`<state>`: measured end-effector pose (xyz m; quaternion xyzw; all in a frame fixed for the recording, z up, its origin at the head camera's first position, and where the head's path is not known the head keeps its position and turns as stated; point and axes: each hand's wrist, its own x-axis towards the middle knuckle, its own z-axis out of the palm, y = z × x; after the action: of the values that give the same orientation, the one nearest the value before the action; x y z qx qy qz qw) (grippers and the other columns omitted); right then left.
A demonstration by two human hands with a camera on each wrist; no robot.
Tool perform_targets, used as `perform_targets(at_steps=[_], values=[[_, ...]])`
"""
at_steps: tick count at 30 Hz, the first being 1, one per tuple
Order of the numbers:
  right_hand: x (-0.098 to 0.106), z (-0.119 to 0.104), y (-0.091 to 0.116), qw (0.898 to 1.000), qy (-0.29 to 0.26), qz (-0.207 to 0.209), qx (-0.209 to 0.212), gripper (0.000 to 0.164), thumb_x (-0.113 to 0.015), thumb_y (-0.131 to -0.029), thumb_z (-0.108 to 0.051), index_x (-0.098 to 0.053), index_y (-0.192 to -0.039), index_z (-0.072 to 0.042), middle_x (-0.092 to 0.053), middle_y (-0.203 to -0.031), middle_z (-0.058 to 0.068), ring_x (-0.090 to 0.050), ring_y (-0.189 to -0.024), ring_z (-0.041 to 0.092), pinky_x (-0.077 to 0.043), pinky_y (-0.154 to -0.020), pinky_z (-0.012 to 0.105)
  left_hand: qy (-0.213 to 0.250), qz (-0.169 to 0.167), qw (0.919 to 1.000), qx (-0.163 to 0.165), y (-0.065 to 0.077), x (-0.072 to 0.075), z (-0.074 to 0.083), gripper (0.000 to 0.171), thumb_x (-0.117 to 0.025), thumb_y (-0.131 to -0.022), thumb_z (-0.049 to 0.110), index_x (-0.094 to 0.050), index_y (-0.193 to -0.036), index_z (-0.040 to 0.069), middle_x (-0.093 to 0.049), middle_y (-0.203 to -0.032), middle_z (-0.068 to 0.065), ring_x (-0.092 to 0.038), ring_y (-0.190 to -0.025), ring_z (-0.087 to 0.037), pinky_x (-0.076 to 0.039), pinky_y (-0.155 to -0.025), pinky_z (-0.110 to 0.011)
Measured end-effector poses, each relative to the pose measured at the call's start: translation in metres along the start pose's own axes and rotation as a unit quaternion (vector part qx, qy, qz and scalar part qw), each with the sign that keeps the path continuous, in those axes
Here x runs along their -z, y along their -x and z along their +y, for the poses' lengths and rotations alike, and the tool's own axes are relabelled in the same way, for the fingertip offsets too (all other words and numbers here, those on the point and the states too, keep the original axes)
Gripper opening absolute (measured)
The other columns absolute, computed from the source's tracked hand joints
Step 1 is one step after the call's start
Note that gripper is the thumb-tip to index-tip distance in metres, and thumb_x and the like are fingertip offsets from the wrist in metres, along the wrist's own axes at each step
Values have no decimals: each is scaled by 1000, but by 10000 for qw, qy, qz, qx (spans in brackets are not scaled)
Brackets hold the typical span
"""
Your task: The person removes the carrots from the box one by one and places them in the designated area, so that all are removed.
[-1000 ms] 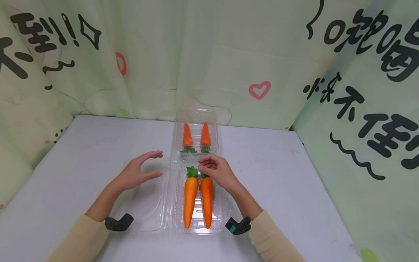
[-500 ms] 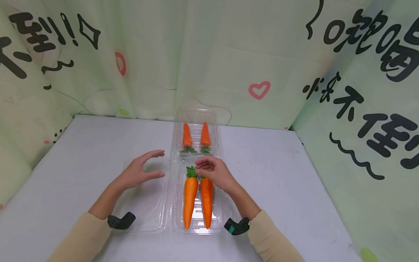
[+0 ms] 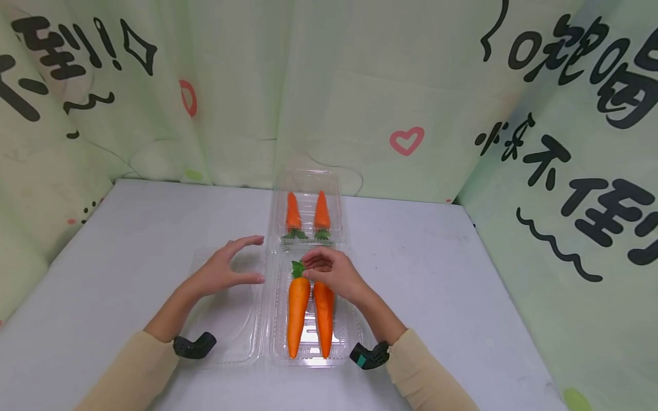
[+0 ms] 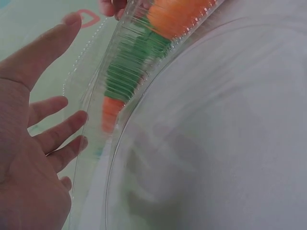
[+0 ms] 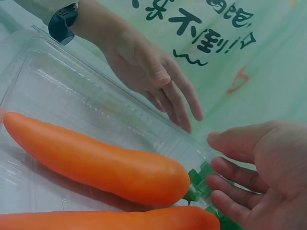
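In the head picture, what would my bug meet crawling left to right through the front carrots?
Left sleeve, left black wrist gadget, left front carrot, right front carrot, right black wrist gadget, right sleeve.

A white table [image 3: 421, 274] was enclosed at the back and at both sides by a pale green curtain [image 3: 339, 68]. On this curtain, black writing [image 3: 594, 183] and a red heart [image 3: 407, 151] were seen. The table was lit softly, with faint shadows.
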<state>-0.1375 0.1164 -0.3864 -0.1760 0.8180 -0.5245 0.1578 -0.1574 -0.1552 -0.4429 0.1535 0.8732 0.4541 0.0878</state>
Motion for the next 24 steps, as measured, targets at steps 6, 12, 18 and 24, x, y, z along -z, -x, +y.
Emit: perform_targets(at_steps=[6,12,18,24], values=[[-2,0,-1,10000,21,-59,-20,32,-64,-90,-3,-58,-119,7,-62,-117,27,-61,-107,36,-53,-98,38,-33,-35,10000,-29,-1,-2,0,89,-83,-71,42,-41,-146,22,-41,-152,-8,-25,-146,-35,-9,-113,-71],[-4,0,-1,9999,85,-57,-92,32,-66,-89,-5,-58,-119,6,-63,-117,25,-62,-108,35,-53,-98,38,-51,90,9998,-179,-3,-6,-1,95,-84,-69,42,-37,-148,19,-46,-148,-10,-29,-144,-34,-2,-119,-64],[-6,1,-1,9997,180,-63,-150,32,-65,-90,-6,-58,-119,5,-62,-118,25,-61,-108,36,-53,-98,38,52,233,9988,-437,-6,-13,-10,104,-85,-66,45,-31,-151,19,-48,-145,-12,-33,-142,-36,3,-119,-63],[-9,22,-10,9997,140,-122,-187,33,-66,-89,-5,-59,-120,4,-63,-120,24,-60,-112,39,-52,-100,41,-106,239,9984,-501,-4,-12,-2,103,-86,-65,40,-33,-150,13,-50,-144,-13,-35,-141,-34,4,-118,-64]])
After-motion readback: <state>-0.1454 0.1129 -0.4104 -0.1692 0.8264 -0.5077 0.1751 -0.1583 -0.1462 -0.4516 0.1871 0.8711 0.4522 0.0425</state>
